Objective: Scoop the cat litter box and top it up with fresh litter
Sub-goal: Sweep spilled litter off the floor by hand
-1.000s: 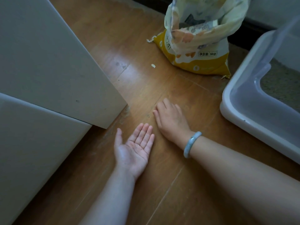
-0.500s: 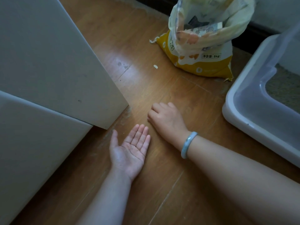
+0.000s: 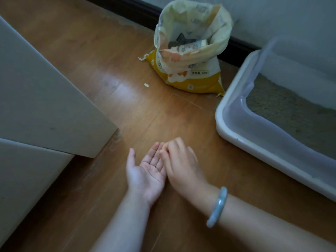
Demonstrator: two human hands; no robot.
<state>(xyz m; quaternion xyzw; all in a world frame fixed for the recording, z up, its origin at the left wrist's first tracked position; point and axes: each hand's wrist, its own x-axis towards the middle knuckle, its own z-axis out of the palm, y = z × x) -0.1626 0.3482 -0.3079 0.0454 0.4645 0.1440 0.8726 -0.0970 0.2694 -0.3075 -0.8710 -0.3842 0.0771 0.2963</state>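
Sweep-up, likely, box [image 3: 223,128] at 3 o'clock
Left hand [image 3: 145,171] released, palm up; right hand [image 3: 181,166] blurred, grip unclear. Brush low, straight into the palm.

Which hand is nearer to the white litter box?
Right. The right hand is left of the litter box, not touching it; the left hand, palm up, lies farther away, beyond the right hand.
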